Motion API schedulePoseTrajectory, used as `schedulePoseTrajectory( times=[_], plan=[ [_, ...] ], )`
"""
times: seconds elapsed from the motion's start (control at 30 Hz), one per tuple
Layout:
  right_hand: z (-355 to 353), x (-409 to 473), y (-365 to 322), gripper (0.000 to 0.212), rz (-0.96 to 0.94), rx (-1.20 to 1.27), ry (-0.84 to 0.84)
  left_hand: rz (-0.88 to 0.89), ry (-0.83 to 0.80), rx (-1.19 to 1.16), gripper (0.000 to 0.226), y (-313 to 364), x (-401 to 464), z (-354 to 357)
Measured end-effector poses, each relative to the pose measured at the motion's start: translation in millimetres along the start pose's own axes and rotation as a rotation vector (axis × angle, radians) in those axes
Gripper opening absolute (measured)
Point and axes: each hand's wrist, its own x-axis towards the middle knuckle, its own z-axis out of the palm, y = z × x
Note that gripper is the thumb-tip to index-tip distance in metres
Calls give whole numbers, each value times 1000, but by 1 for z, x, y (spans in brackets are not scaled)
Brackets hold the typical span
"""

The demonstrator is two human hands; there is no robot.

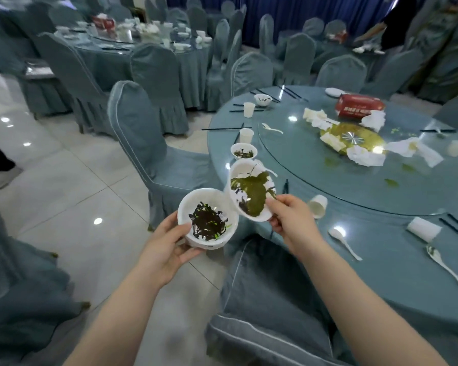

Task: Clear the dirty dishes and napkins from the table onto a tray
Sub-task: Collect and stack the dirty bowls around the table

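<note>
— What is each hand holding?
— The left hand (167, 244) cups a round white bowl (208, 219) of dark scraps; the right hand (292, 220) pinches a tilted green-smeared bowl (251, 192), off the worktop's (381, 260) near edge.
— Around them?
— Crumpled napkins (365, 155) on the glass turntable (315, 167); a draped chair (270, 299) stands between.

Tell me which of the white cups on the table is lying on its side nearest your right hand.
The cup just right of the right hand, mouth toward the camera. Another tipped cup lies farther right; the two by the chopsticks stand upright.

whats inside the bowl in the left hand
The bowl held by the left hand contains dark, stringy food scraps with green flecks. The scraps cover the bottom beneath them.
</note>
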Motion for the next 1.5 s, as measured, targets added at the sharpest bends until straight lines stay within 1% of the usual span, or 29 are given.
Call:
schedulePoseTrajectory(
  times=[0.07,0.2,0.43,0.5,0.6,0.67,0.73,0.87,0.97,1.13,1.2,1.23,1.33,1.37,1.43,1.5],
  plan=[
    [37,-9,1,14,-9,-49,-37,8,-7,5,36,11,0,-20],
    [99,-14,2,12,-16,-110,-123,9,8,7,42,31,4,-51],
    [183,18,9,7,-29,-213,-157,23,47,12,41,73,31,-108],
    [208,36,11,5,28,-161,-196,30,55,16,42,88,46,-123],
    [244,70,11,18,229,-43,-329,47,60,31,39,113,76,-144],
    [267,97,12,23,325,-1,-427,53,63,55,36,132,98,-154],
    [288,126,10,23,364,13,-488,37,103,54,37,152,122,-161],
    [327,178,4,14,363,-50,-523,-12,181,5,43,190,166,-165],
    [350,216,-3,6,361,-79,-522,1,162,33,57,211,198,-168],
    [362,264,-12,8,354,-91,-519,-12,149,74,37,228,256,-168],
    [358,279,-15,16,358,-63,-513,-28,144,80,35,230,277,-163],
    [356,286,-16,23,364,-47,-492,-35,138,79,34,231,287,-160],
    [348,306,-21,52,405,19,-340,-62,89,83,31,234,318,-146],
    [345,314,-22,57,414,43,-291,-75,68,91,30,236,329,-140],
    [334,329,-23,58,410,75,-207,-106,18,115,28,238,351,-129],
    [323,343,-23,54,393,96,-118,-135,-51,136,28,245,374,-118]
  ],
)
